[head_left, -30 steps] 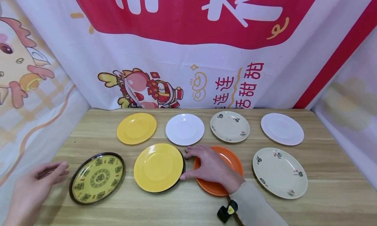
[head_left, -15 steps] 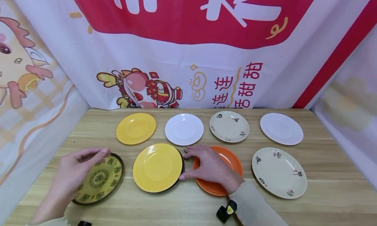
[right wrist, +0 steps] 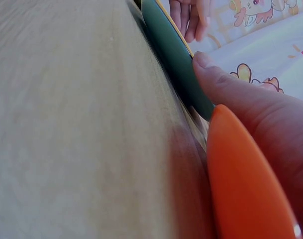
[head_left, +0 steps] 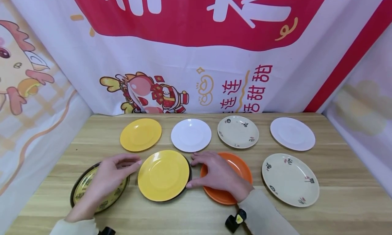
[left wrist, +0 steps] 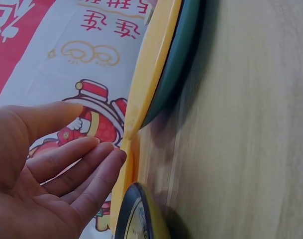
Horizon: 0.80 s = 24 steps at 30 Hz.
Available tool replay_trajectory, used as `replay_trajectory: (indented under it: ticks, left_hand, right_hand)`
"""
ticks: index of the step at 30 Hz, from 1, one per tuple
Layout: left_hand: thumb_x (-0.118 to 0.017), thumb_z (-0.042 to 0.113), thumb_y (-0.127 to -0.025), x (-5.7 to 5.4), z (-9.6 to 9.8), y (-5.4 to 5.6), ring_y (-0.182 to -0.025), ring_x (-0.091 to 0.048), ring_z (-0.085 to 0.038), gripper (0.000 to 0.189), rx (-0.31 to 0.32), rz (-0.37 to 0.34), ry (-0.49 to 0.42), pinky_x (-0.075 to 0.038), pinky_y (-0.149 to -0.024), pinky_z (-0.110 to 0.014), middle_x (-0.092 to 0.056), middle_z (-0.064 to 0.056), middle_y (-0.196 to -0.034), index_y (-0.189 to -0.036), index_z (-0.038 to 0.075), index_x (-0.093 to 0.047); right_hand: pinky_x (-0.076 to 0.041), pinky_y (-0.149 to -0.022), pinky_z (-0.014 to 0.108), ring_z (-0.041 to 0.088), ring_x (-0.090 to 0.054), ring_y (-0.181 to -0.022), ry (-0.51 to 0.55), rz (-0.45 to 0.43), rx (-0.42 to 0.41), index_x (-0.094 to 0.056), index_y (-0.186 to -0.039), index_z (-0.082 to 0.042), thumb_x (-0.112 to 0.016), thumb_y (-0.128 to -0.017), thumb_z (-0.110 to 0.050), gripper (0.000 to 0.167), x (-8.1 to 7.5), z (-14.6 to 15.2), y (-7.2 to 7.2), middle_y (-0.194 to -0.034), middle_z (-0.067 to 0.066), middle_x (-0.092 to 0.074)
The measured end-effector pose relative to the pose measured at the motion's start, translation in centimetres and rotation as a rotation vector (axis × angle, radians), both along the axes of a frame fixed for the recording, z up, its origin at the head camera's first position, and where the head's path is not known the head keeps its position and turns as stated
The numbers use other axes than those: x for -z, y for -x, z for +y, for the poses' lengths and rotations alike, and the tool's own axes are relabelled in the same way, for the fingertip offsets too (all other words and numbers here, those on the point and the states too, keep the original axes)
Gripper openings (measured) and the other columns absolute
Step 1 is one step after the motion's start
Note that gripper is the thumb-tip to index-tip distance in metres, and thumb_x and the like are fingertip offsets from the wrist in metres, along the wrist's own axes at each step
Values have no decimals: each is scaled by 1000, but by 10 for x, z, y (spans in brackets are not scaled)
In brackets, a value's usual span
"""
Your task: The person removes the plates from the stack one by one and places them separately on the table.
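A yellow plate [head_left: 163,175] lies on a slightly offset plate [right wrist: 173,55] that looks dark green in the wrist views. My right hand [head_left: 215,170] reaches over the orange plate [head_left: 242,167] to the stack's right edge. Its thumb meets the rim, fingers spread apart from it. On the left, my left hand [head_left: 113,175] hovers over the patterned yellow-green plate [head_left: 80,190] with the dark rim, partly covering it. In the left wrist view its fingers [left wrist: 84,174] are loosely bent and hold nothing. Their tips are near the stack's left side; a small gap shows in the head view.
Along the back stand another yellow plate [head_left: 141,134], a white plate [head_left: 191,135], a small patterned cream plate [head_left: 238,132] and a second white plate [head_left: 292,134]. A larger cream plate [head_left: 291,180] lies to the right on the wooden table [head_left: 343,201]. A printed curtain [head_left: 171,58] rises behind.
My left hand has moved right, from beside the patterned yellow-green plate, across it, to the yellow plate's left side. My right hand stays at the stack's right edge.
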<state>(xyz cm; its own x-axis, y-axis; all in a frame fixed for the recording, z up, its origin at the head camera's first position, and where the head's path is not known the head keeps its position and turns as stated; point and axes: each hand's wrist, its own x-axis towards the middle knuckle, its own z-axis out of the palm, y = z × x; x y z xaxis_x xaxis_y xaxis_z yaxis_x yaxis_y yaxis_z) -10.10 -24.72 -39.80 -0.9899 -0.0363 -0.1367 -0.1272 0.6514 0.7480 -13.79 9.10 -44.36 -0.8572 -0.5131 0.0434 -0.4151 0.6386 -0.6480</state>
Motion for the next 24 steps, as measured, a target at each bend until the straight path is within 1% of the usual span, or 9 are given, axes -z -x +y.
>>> replay_trajectory:
  ticks: [3, 7, 13, 18, 21, 24]
  left_hand:
    - [-77, 36, -101, 3, 5, 3, -113, -74, -22, 45, 40, 1, -22, -61, -85, -17, -77, -13, -127, -134, 5, -72]
    - [-80, 29, -99, 6, 8, 5, -106, -75, -22, 43, 74, 14, 3, -62, -81, -21, -78, -15, -122, -131, 1, -73]
    - [-84, 21, -95, 8, 11, 8, -100, -74, -18, 38, 82, 17, 78, -61, -78, -22, -79, -11, -114, -126, 1, -74]
    - [-85, 14, -92, 10, 14, 10, -90, -73, -14, 32, 98, 55, 84, -60, -72, -21, -80, -10, -106, -120, 0, -77]
    - [-85, 12, -92, 10, 15, 12, -87, -72, -13, 32, 102, 80, 91, -59, -69, -20, -80, -10, -103, -119, -1, -77]
    - [-85, 11, -92, 10, 16, 12, -86, -70, -13, 30, 92, 80, 114, -58, -69, -20, -79, -9, -101, -119, 0, -78]
  right_hand:
    - [-41, -129, 49, 24, -54, -148, -6, -7, 4, -80, -124, -25, -92, -75, -65, 65, -1, 0, 1, -153, -4, -65]
    - [-42, -128, 50, 24, -55, -148, -5, -11, 2, -80, -124, -24, -92, -74, -64, 65, -2, -1, 0, -153, -4, -65]
    - [-43, -128, 49, 24, -55, -148, -14, -14, 3, -79, -124, -24, -92, -74, -65, 65, -2, -1, -1, -153, -5, -65]
    - [-42, -129, 49, 24, -54, -148, -11, -8, 4, -79, -123, -25, -92, -74, -65, 65, -1, 0, -1, -153, -5, -65]
    - [-42, -128, 49, 24, -55, -147, -4, 5, -2, -79, -123, -24, -93, -74, -64, 65, -1, 0, 1, -152, -4, -66]
    - [-43, -128, 49, 24, -55, -147, -8, 3, -4, -80, -124, -24, -93, -74, -64, 65, -1, 0, 1, -152, -4, -66]
